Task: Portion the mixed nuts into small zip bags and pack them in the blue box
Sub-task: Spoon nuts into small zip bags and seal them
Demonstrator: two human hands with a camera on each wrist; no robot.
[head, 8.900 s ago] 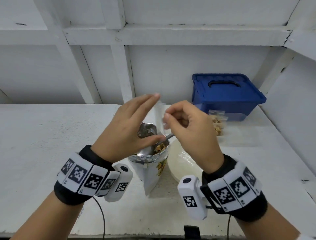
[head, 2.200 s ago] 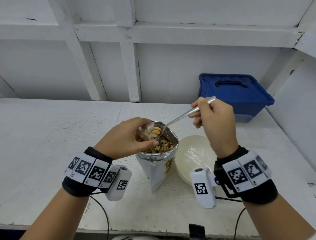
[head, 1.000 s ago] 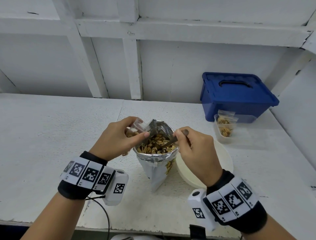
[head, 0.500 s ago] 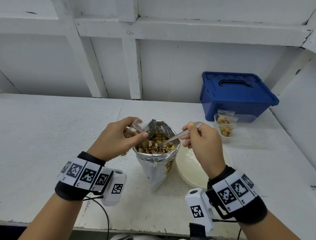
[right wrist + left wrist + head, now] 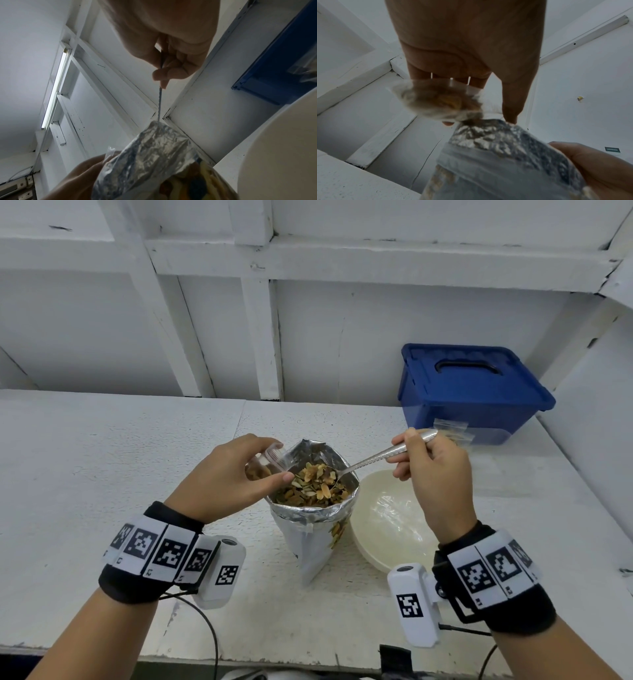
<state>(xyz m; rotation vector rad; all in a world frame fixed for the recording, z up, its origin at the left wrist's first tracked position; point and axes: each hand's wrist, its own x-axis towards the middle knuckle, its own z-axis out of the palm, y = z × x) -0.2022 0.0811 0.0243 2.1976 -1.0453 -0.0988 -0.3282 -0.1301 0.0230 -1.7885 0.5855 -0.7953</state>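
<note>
A foil pouch of mixed nuts (image 5: 313,491) stands open on the white desk (image 5: 102,460), beside a cream bowl (image 5: 387,529). The left hand (image 5: 226,477) pinches a small zip bag (image 5: 265,462) at the pouch's rim, its grip closed on the plastic. The right hand (image 5: 435,470) holds a spoon (image 5: 380,455) dipped into the nuts; the lidded blue box (image 5: 469,392) sits behind.

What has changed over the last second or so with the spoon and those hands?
The right hand has drawn back and up, so the spoon now slants with its bowl dug into the nuts in the foil bag; a second ago that hand was low over the bag's mouth. The left hand still pinches the small zip bag at the foil bag's rim. The blue box and bowl have not moved.
</note>
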